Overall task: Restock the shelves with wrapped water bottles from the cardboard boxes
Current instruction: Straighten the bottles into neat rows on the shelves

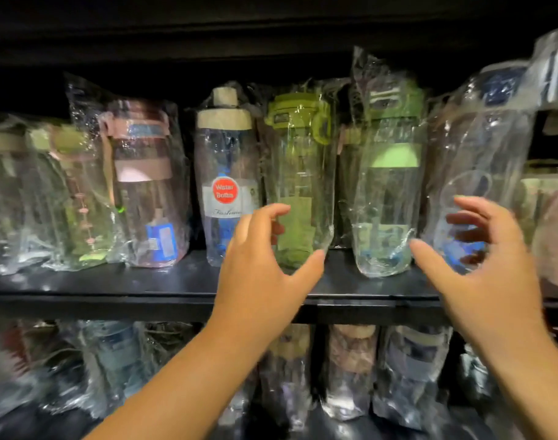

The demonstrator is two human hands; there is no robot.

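Observation:
Wrapped water bottles stand in a row on a black shelf (112,290). My left hand (265,265) hovers in front of a green-lidded bottle (298,173), fingers spread and loosely curved, holding nothing. My right hand (484,265) reaches up near a blue-capped bottle (481,147), fingers apart and blurred, with nothing gripped. Between the hands stands a light-green-lidded bottle (387,198). A beige-capped bottle with a red "Water Bottle" sticker (225,185) stands left of my left hand. A pink-lidded bottle (141,182) is further left.
More wrapped bottles (350,369) fill the lower shelf below my arms. Several clear-wrapped bottles (27,198) crowd the left end of the upper shelf. Wrapped items (554,201) sit at the far right edge. Above the bottles the shelf space is dark.

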